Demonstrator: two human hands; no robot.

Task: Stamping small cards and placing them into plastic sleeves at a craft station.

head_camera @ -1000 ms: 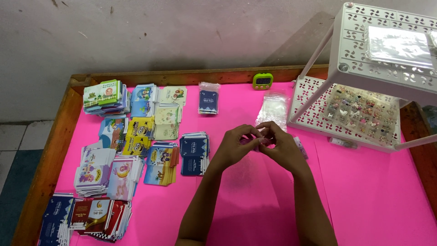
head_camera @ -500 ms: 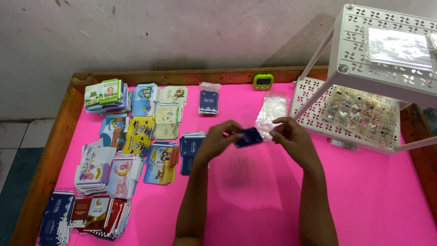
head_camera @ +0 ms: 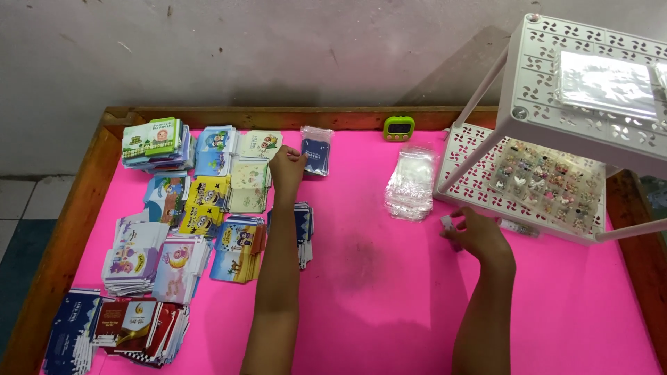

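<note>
Pink-topped table (head_camera: pixel 389 292) with wooden rim, grey wall behind. Nearest: stacks of printed cards (head_camera: pixel 167 257) at left. Right hand (head_camera: pixel 479 236) curled on a small pale item by the white perforated rack (head_camera: pixel 486 149), contents unclear. Left hand (head_camera: pixel 287 169) touches the bagged navy cards (head_camera: pixel 316 151), grip not discernible. Clear sleeves pile (head_camera: pixel 411 182) and many stacks remain unbagged; green timer (head_camera: pixel 399 128) farthest.

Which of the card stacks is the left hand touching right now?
The dark blue stack in a clear bag at the back, right of the cream stack. The left hand rests at its left edge; it is the only bagged stack.
</note>
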